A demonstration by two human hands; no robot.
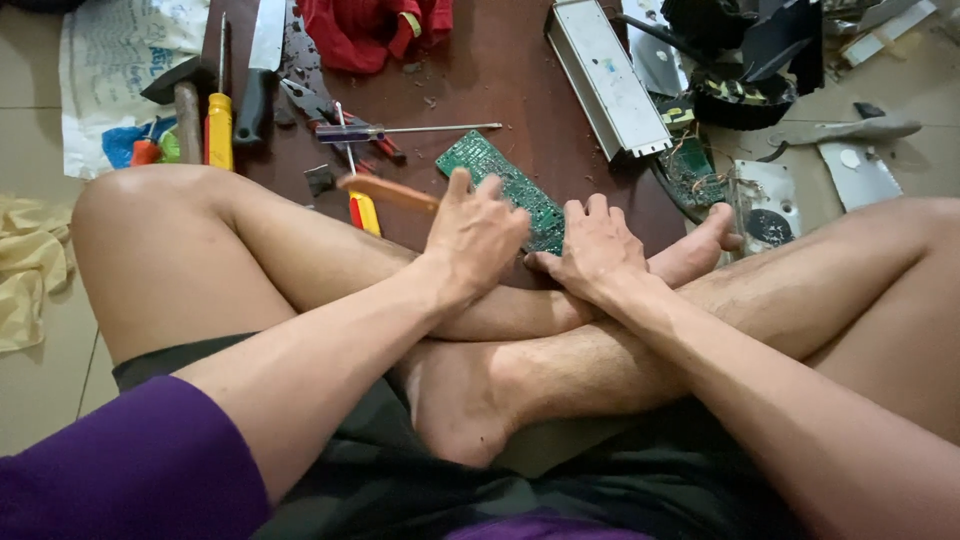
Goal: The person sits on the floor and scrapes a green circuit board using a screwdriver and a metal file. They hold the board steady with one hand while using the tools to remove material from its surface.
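So the green circuit board point(512, 190) sits on the brown board by the crossed shins, right hand point(598, 250) flat on it, left hand point(478, 235) gripping what looks like a wooden-handled tool point(388, 192) — one slip probably gouges fingers.

Under the right hand point(597, 250) lies a matt green circuit board point(505, 180). The left hand point(475, 235) grips an orange-brown, wood-like handle point(385, 191). Beyond them sit a dull grey metal casing point(605, 75), crumpled red cloth point(370, 30), and glossy yellow plastic screwdriver handles point(219, 130).
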